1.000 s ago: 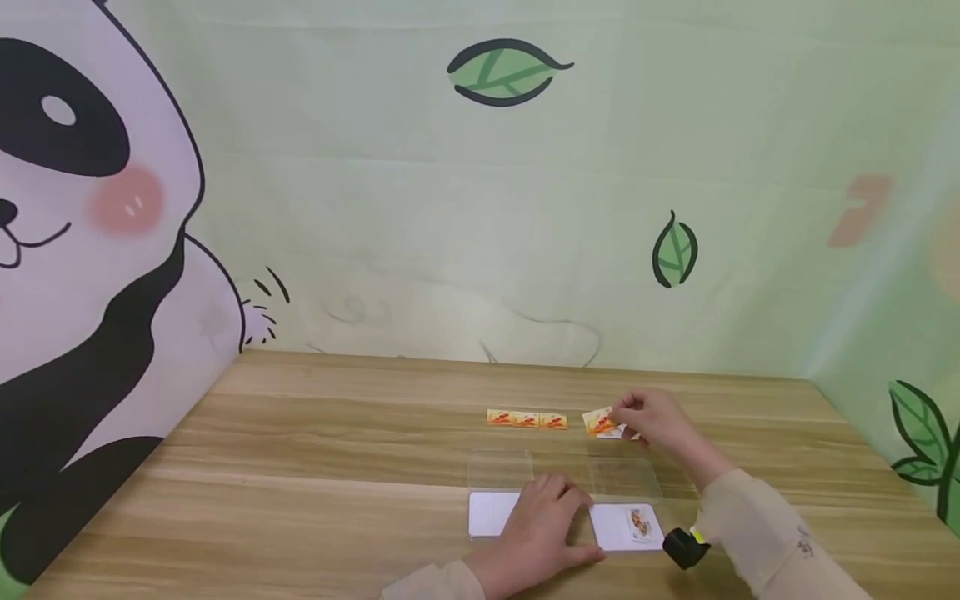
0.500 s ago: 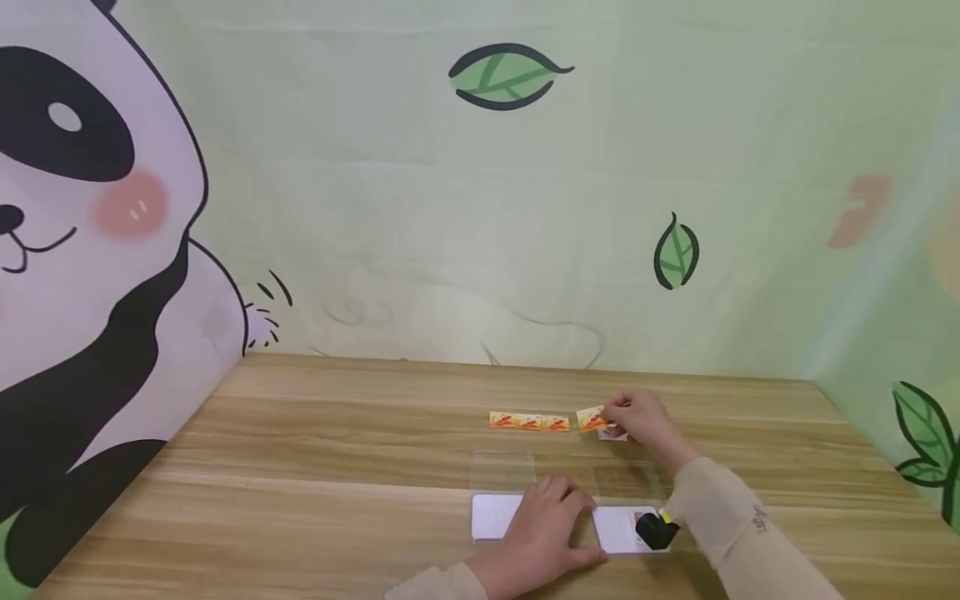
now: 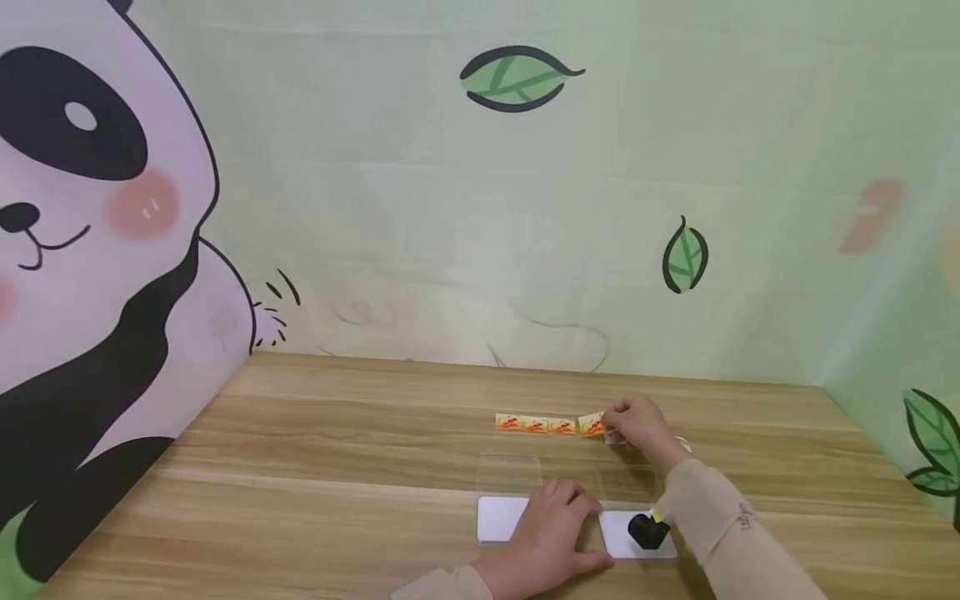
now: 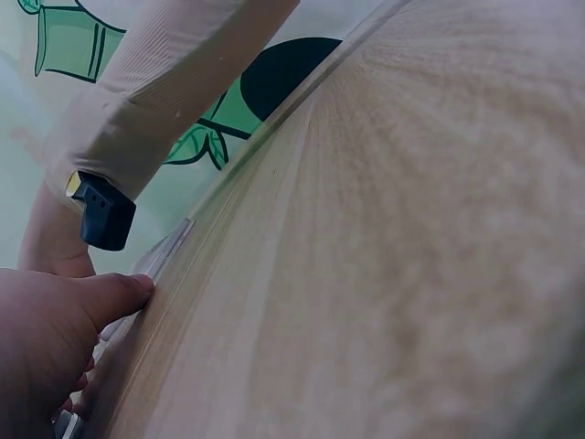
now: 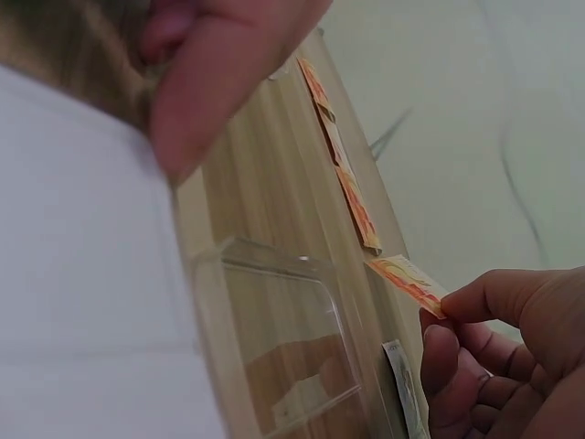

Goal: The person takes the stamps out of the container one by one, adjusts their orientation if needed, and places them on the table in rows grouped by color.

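Observation:
My right hand pinches a small orange-and-yellow stamp-like slip between thumb and fingers, near the right end of a row of similar orange slips. A greyish slip lies on the table below that hand. My left hand rests over the gap between two flat plastic cases with clear lids folded back. Its fingers overlap the left case, and its thumb lies at the near edge of the right case. Both cases have white inserts.
The clear lids, the left lid and the right lid, lie toward the back. A black wrist camera overlaps the right case in the head view. Behind the wooden table stands a printed panda backdrop.
My right hand has moved left with the orange slip, bringing it close to the row's right end. Its wrist camera now covers the picture on the right case. My left hand stays put.

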The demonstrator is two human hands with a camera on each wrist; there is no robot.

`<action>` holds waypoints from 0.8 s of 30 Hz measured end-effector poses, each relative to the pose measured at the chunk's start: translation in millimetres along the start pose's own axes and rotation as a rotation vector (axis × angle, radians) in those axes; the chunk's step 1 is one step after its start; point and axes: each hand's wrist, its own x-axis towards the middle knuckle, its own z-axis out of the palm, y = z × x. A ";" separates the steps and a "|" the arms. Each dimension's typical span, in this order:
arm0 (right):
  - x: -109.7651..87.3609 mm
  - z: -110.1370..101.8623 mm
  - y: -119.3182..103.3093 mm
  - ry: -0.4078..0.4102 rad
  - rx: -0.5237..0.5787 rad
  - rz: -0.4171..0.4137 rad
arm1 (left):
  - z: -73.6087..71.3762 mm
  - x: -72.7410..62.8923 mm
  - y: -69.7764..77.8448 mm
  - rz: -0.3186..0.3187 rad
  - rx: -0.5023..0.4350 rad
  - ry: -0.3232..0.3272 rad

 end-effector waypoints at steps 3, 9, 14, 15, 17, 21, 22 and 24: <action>1.5 1.7 0.8 -0.002 -0.008 0.012 | -1.7 -0.6 1.2 -0.004 0.003 -0.011; 2.4 4.5 0.8 0.004 -0.044 0.009 | -3.2 -1.7 1.5 0.000 0.014 -0.011; 1.0 4.7 -0.2 0.020 -0.086 0.015 | -2.7 -1.4 1.7 0.007 0.023 -0.004; 0.8 4.8 -0.5 0.024 -0.097 0.017 | -2.6 -1.4 1.7 0.008 0.024 -0.003; 0.4 4.8 -1.1 0.029 -0.119 0.018 | -2.6 -1.5 1.6 0.011 0.026 0.000; -0.7 5.0 -2.7 0.029 -0.150 0.018 | -3.2 -1.8 1.5 0.016 0.026 0.002; -0.8 5.0 -2.9 0.029 -0.157 0.019 | -3.4 -1.7 1.5 0.016 0.025 0.003; -0.7 5.3 -3.2 0.033 -0.179 0.014 | -3.3 -1.5 1.3 0.016 0.024 0.002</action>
